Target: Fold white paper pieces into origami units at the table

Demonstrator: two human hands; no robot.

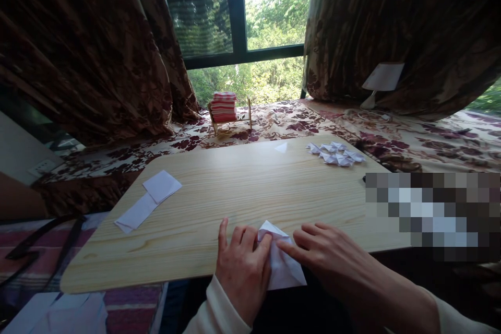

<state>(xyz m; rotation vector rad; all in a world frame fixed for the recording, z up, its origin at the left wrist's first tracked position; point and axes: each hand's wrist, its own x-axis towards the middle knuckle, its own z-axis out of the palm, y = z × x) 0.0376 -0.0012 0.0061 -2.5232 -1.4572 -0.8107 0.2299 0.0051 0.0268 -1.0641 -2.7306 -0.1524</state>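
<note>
A folded piece of white paper [282, 266] lies at the near edge of a light wooden board [235, 193]. My left hand [242, 263] rests on its left side with fingers curled, pressing the fold. My right hand [332, 255] lies on its right side, fingers pointing left and pinched against the paper's crease. Both hands touch the same sheet.
Two white paper slips [148, 199] lie at the board's left. A small heap of folded paper pieces [337, 154] sits at the far right, with one small scrap [282, 147] beside it. A little wooden rack with striped cloth [227, 108] stands by the window. Patterned curtains hang on both sides.
</note>
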